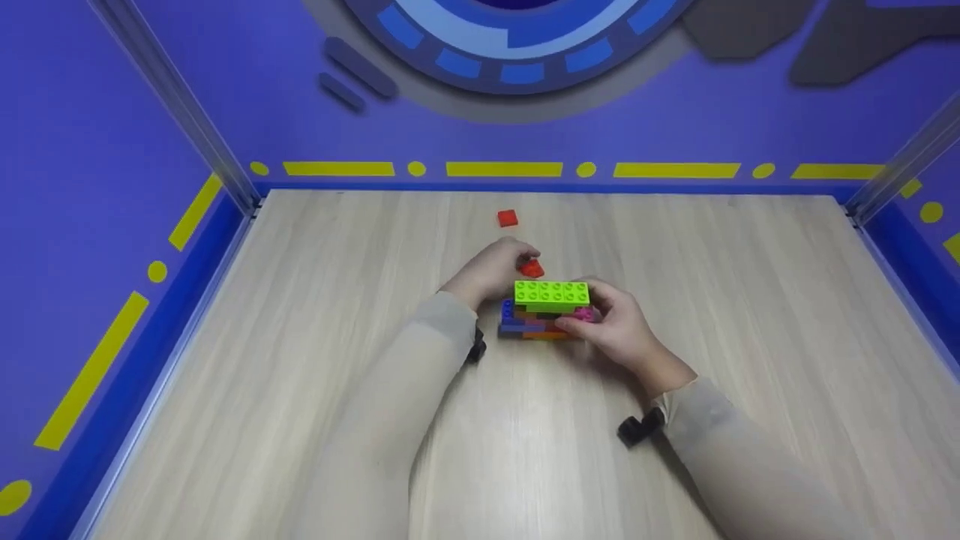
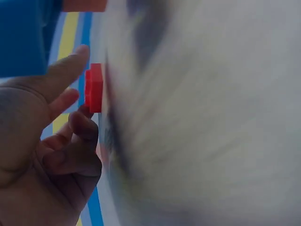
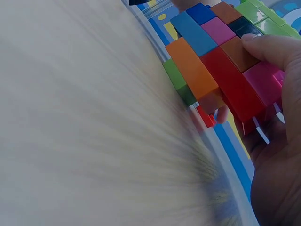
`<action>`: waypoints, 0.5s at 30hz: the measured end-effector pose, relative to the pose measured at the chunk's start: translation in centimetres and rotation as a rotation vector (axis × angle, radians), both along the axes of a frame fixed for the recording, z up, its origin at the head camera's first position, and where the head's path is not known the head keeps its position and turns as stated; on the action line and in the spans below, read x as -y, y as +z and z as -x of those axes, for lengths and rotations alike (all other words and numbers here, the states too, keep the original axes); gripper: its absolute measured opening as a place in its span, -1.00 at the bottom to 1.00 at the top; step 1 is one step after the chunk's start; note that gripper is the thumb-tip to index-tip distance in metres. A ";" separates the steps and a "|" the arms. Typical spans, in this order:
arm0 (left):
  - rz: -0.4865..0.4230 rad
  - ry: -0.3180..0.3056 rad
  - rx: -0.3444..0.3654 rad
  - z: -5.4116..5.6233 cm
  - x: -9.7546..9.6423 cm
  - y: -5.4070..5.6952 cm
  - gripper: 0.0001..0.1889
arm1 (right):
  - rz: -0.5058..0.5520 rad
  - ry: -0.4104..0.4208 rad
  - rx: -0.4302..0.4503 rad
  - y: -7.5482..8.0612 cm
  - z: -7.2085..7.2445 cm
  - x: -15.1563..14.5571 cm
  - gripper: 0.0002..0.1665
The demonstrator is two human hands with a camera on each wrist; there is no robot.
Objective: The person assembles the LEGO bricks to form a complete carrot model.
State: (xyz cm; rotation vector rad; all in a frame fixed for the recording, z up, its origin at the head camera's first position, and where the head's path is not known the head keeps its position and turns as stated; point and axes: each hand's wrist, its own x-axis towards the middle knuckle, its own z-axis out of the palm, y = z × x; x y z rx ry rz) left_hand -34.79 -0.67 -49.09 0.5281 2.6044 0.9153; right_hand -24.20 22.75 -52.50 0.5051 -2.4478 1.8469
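My right hand (image 1: pixel 619 326) grips a block of joined toy building bricks (image 1: pixel 551 292) at its right end. The thumb (image 3: pixel 263 47) presses its face, which shows orange, red, blue, pink and brown bricks. A lime green studded brick (image 1: pixel 551 297) tops the block. Just beyond it, my left hand (image 1: pixel 495 270) is beside a small red brick (image 1: pixel 532 268). In the left wrist view, the thumb and fingers are around this red brick (image 2: pixel 95 88), apart at the tips, with the lower fingers bent. Part of the fingers' contact with the brick is hidden.
Another red brick (image 1: pixel 508 217) lies farther back on the wood-grain table (image 1: pixel 337 300). Blue panels with yellow marks (image 1: pixel 502 169) stand along the back and sides. A dark wrist device (image 1: pixel 641 427) sits at the right sleeve.
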 end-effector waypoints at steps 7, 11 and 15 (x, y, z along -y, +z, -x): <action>0.116 -0.046 -0.087 -0.1 -0.5 0.2 -0.52 | 0.008 -0.002 0.004 -0.2 0.1 -0.1 -0.40; 0.096 -0.047 -0.088 -0.2 -0.3 0.3 -0.52 | 0.004 -0.003 0.001 -0.1 0.0 -0.1 -0.39; 0.046 -0.012 -0.085 -0.6 0.5 0.5 -0.50 | 0.005 -0.008 -0.008 -0.1 0.0 0.0 -0.40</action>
